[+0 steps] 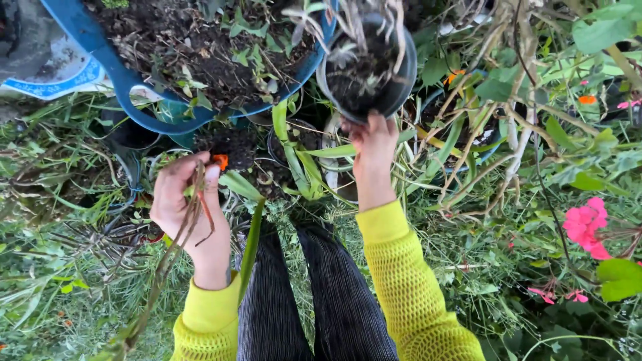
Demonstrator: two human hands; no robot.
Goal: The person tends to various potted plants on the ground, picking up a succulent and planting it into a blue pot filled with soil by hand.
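Gripping the black pot (366, 80) rim, right hand (372, 144) crowded by leaves.

Soft, even daylight, overcast feel; we see no hard shadows or glare. Colours saturated, the knitted yellow sleeves (408, 294) vivid. Soil in the round black plastic pot (366, 67) sits dim. Slight motion blur on dry stems; mild smearing toward the frame corners.

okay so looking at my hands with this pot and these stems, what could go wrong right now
The right hand grips the small black pot only by its rim, and it looks tilted, so soil or the plant may spill. The limp stems in the left hand dangle loosely and could slip or snap.
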